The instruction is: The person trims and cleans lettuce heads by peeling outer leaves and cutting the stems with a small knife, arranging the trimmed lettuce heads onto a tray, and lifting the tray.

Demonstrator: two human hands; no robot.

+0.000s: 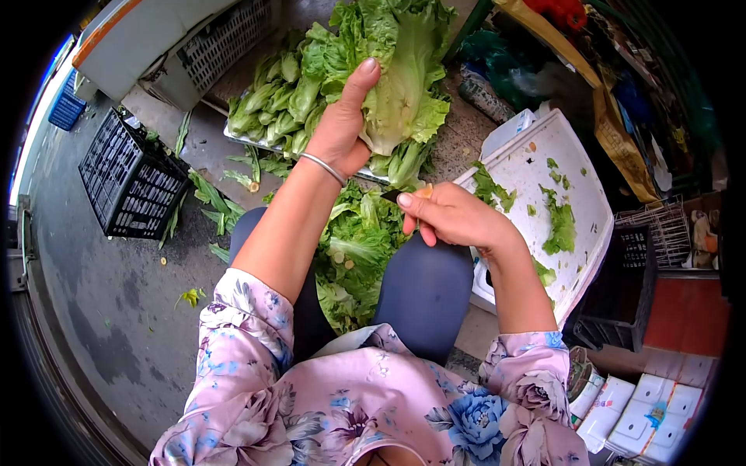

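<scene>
A leafy head of lettuce [408, 81] is held up in my left hand [347, 124], its pale stem end turned toward me and the thumb stretched along its side. Lower and to the right, my right hand [447, 213] is closed on a small knife [391, 196]; only a short dark piece of blade shows. An orange-yellow bit sits by the thumb, and I cannot tell whether it belongs to the knife. Between my knees lies a heap of lettuce leaves [357, 248]. Behind the held head, trimmed lettuce [276, 105] is piled on a tray.
A white foam box lid [587, 225] with leaf scraps lies at the right, beside a black crate [622, 299]. Another black crate [136, 179] stands on the left floor near loose leaves [214, 198]. White boxes [657, 412] are stacked at lower right.
</scene>
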